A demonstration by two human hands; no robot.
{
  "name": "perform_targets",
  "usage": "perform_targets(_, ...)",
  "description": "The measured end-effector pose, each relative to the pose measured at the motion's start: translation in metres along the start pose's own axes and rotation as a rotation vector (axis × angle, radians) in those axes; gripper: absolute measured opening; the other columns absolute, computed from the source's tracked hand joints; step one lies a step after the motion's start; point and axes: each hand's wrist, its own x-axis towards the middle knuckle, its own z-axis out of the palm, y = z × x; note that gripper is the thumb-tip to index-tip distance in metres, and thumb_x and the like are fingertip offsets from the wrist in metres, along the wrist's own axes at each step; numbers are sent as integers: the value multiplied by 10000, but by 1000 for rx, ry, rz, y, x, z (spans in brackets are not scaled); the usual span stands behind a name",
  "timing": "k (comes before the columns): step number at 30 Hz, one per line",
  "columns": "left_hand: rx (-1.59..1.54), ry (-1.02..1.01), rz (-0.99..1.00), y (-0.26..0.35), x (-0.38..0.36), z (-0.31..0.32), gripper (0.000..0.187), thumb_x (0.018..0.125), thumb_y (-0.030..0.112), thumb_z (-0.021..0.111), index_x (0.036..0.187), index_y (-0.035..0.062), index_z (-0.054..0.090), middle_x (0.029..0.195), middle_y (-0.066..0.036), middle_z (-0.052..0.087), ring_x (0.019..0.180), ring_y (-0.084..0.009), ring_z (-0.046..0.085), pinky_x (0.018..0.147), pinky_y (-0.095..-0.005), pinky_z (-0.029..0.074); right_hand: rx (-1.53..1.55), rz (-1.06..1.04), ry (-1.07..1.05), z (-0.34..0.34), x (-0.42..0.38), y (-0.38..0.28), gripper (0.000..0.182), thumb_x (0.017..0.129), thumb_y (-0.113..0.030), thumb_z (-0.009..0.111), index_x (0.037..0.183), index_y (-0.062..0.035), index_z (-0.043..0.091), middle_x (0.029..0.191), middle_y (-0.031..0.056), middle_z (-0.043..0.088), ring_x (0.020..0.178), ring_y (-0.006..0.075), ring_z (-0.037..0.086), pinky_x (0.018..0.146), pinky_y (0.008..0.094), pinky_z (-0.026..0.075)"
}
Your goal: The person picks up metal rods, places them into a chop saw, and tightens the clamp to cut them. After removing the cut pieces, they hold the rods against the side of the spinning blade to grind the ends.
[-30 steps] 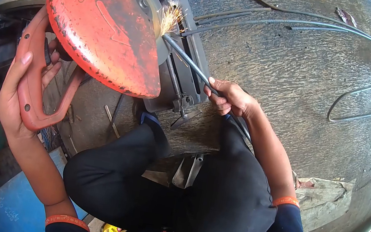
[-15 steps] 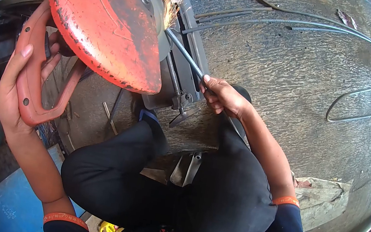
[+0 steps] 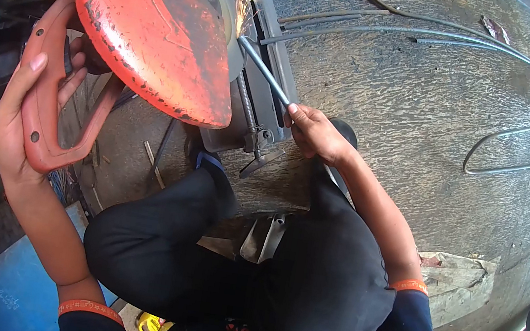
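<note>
left hand (image 3: 15, 118) fingers grip saw handle (image 3: 47, 109) | right hand (image 3: 314, 134) fingers grip rod (image 3: 264, 69)

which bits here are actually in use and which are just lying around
In use: saw handle in left hand; steel rod in right hand; red blade guard; vise.
Lying about: loose rods; bent wire; rag.

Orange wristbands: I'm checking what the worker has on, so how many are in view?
2. One wristband sits on the left forearm at the bottom left; the other wristband is on the right forearm, lower right. None seem hidden.
</note>
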Motion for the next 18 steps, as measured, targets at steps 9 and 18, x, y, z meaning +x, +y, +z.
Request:
perform_targets(9, -59, 77, -6, -3, 1, -3, 622, 897, 268, 527, 1395, -50, 332, 1316, -154, 469, 1111, -200, 517, 979, -337, 403, -101, -46, 109, 3, 1, 7, 377, 982, -383, 457, 836, -46, 542, 576, -36, 399, 453, 57, 351, 392, 245, 308)
perform_targets(18, -38, 5, -16, -4, 1, -15, 541, 910, 215, 536, 1356, -50, 381, 1200, -162, 546, 1026, -172, 551, 889, -302, 444, -1, -14, 160, -2, -5, 10, 420, 970, -380, 469, 937, -4, 656, 573, -25, 414, 467, 66, 358, 421, 258, 304)
